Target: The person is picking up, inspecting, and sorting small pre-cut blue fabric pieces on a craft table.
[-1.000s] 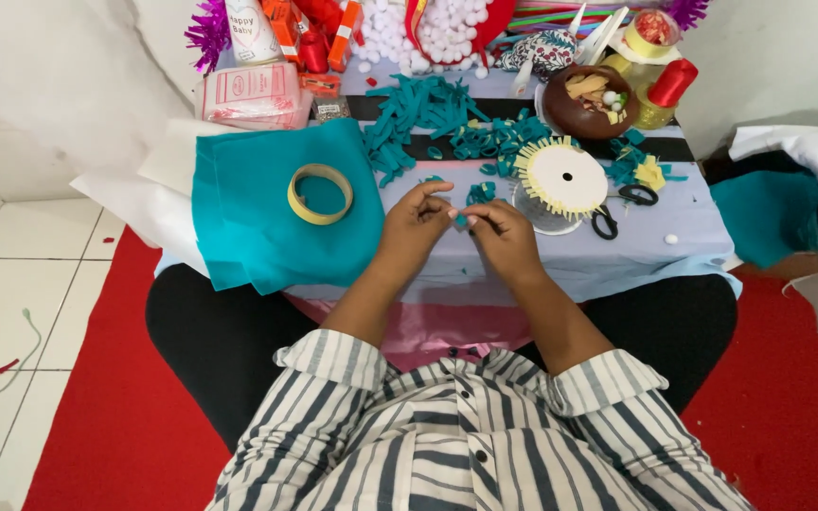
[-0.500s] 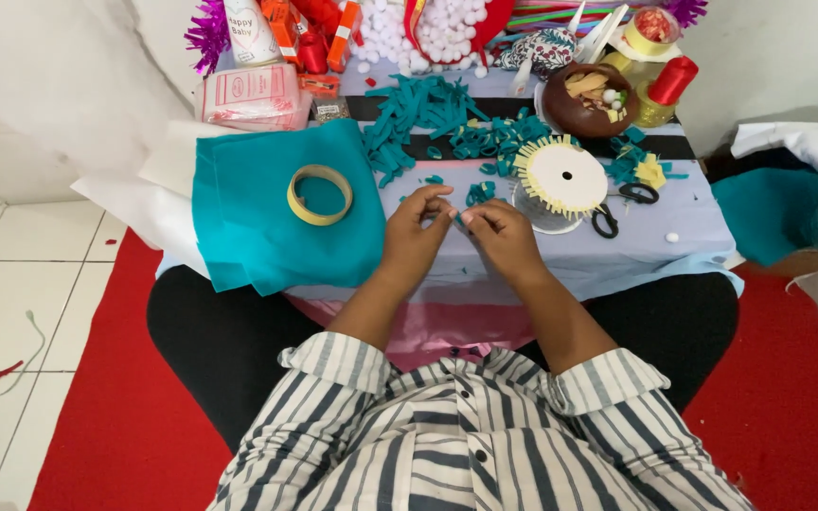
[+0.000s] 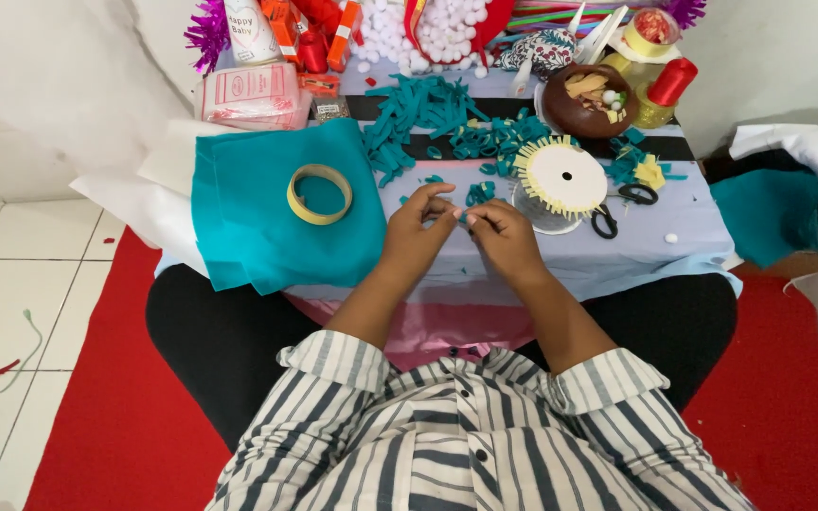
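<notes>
Both my hands are together over the middle of the worktop [image 3: 617, 255]. Left hand [image 3: 416, 237] and right hand [image 3: 504, 238] meet fingertip to fingertip, each grip pinched shut on one small teal felt piece [image 3: 463, 217] held between them; the piece is mostly hidden by fingertips, so I cannot tell its shape. Just beyond my grip lie more loose teal felt scraps [image 3: 478, 193], and further out a bigger heap of teal felt strips [image 3: 423, 112]. Just right of my right hand sits a white disc with a yellow fringed edge [image 3: 560, 176], with black scissors [image 3: 622, 206] beside it on the far side. Left of my left hand a teal felt sheet [image 3: 267, 227] is spread over the worktop edge, a yellow tape roll [image 3: 319, 194] lying on it. Well beyond my right grip a brown bowl [image 3: 584, 114] holds small bits, a red spool [image 3: 671, 82] next to it. White pom-poms [image 3: 428, 33] piled at the far edge.
</notes>
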